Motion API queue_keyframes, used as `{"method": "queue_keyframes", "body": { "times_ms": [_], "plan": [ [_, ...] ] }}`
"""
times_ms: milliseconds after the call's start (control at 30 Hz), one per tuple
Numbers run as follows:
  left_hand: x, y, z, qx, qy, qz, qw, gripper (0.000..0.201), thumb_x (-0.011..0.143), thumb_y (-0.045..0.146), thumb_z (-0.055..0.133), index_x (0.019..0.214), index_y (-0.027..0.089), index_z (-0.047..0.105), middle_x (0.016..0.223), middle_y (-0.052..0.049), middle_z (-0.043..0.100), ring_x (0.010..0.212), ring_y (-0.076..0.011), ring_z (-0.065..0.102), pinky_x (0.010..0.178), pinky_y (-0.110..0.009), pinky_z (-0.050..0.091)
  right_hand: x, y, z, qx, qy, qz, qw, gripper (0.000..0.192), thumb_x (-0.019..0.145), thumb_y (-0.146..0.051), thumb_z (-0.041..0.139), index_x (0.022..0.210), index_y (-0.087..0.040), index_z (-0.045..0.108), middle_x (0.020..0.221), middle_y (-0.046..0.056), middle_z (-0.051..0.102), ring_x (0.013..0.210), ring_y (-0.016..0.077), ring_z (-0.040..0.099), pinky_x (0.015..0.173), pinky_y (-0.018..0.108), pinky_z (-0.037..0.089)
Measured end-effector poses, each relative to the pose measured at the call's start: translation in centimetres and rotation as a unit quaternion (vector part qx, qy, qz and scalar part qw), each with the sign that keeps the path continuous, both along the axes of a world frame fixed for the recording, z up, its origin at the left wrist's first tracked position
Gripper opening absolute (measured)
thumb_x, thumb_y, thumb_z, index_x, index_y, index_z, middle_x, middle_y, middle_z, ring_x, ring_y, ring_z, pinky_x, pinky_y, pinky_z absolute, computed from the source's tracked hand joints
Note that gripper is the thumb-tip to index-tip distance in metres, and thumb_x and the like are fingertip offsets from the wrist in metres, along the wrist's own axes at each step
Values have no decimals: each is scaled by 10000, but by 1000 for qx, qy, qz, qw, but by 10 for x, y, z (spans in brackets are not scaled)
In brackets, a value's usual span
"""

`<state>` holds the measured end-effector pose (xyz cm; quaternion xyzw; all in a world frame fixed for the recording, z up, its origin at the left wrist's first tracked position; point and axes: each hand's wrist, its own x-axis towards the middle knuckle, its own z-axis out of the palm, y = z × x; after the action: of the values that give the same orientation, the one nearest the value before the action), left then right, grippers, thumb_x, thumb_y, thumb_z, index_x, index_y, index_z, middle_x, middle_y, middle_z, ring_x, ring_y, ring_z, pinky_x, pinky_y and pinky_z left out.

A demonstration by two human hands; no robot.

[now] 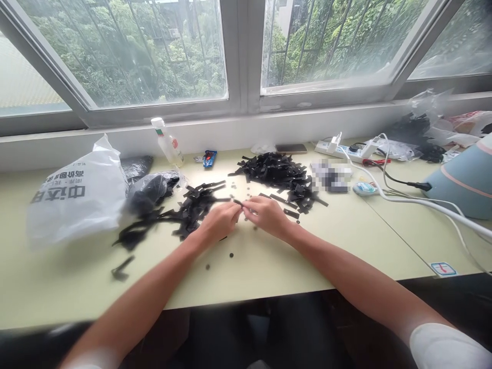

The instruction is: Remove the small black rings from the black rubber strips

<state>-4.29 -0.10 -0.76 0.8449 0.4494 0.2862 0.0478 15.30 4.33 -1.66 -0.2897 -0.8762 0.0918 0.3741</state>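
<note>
Close together over the middle of the table, my left hand [222, 220] and my right hand [268, 213] both have their fingers closed. Between the fingertips is a small black strip [238, 203], mostly hidden by them. A loose heap of black strips [192, 209] lies beside my left hand. Beyond my right hand is a larger heap of black strips [274, 171], some with a small hole or dot. Small round pieces are scattered around the hands, including a dark disc [231, 255] nearer the table's front edge.
A white plastic bag [80, 189] and a clear bag with black contents [148, 193] stand at left. Behind are a bottle [168, 143], a blue packet [209, 159] and a phone [291, 148]. Right are a power strip [342, 150], cables and a blue-green object [463, 179].
</note>
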Motion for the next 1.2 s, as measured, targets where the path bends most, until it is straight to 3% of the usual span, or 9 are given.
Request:
{"method": "queue_keyframes", "body": {
  "times_ms": [167, 267, 367, 533, 667, 767, 1000, 1200],
  "plan": [
    [-3, 1, -2, 103, 104, -13, 989, 263, 988, 128, 391, 803, 158, 575, 718, -35, 597, 621, -150, 506, 589, -280, 407, -2, -2, -1, 7, -17, -3, 1000, 202, 932, -198, 562, 941, -174, 763, 884, 65, 740, 789, 167, 656, 712, 260, 489],
    [-3, 0, -2, 124, 134, -14, 983, 255, 973, 102, 390, 828, 148, 594, 724, -42, 606, 612, -154, 507, 576, -283, 410, -3, -3, 1, -3, -5, 2, 1000, 200, 910, -162, 560, 860, -173, 754, 821, 57, 723, 745, 155, 633, 697, 251, 476],
    [-1, -1, 0, 99, 98, -13, 990, 265, 980, 108, 380, 853, 148, 609, 730, -45, 619, 612, -150, 514, 576, -275, 412, -3, -4, 5, -37, 17, 5, 999, 232, 873, -110, 542, 728, -179, 708, 721, 29, 672, 655, 131, 574, 638, 239, 441],
    [4, -2, 2, -9, -8, -13, 1000, 250, 984, 150, 417, 849, 157, 627, 740, -44, 643, 640, -144, 538, 614, -267, 421, 0, -2, 8, -133, 33, -2, 991, 361, 890, -147, 526, 535, -187, 578, 562, -11, 539, 539, 117, 456, 532, 246, 367],
    [0, 2, 0, -60, -47, 33, 997, 310, 980, 235, 469, 723, 170, 630, 646, -24, 608, 576, -138, 498, 579, -272, 382, 3, 7, 4, -137, 9, 9, 991, 295, 954, -224, 544, 736, -186, 740, 692, 21, 655, 629, 142, 563, 621, 263, 441],
    [-5, 5, -1, -68, -72, 66, 993, 297, 963, 296, 528, 747, 172, 690, 673, -30, 650, 585, -142, 524, 594, -277, 400, 5, 12, 0, -121, -19, -4, 992, 238, 965, -241, 571, 883, -190, 788, 786, 51, 699, 699, 160, 616, 681, 281, 476],
    [-8, 7, 0, -67, -139, 89, 984, 193, 907, 340, 641, 883, 184, 752, 805, -38, 736, 648, -153, 599, 638, -276, 462, 7, 16, 1, -105, -43, -33, 993, 284, 981, -337, 582, 892, -183, 803, 805, 66, 688, 692, 153, 616, 672, 284, 480],
    [-5, 6, 1, -92, -152, 85, 980, 229, 903, 382, 649, 821, 180, 722, 733, -20, 700, 615, -138, 560, 608, -265, 436, 7, 15, 2, -101, -40, -38, 993, 197, 957, -265, 618, 1005, -182, 790, 898, 74, 716, 763, 162, 649, 701, 279, 506]
  ]
}}
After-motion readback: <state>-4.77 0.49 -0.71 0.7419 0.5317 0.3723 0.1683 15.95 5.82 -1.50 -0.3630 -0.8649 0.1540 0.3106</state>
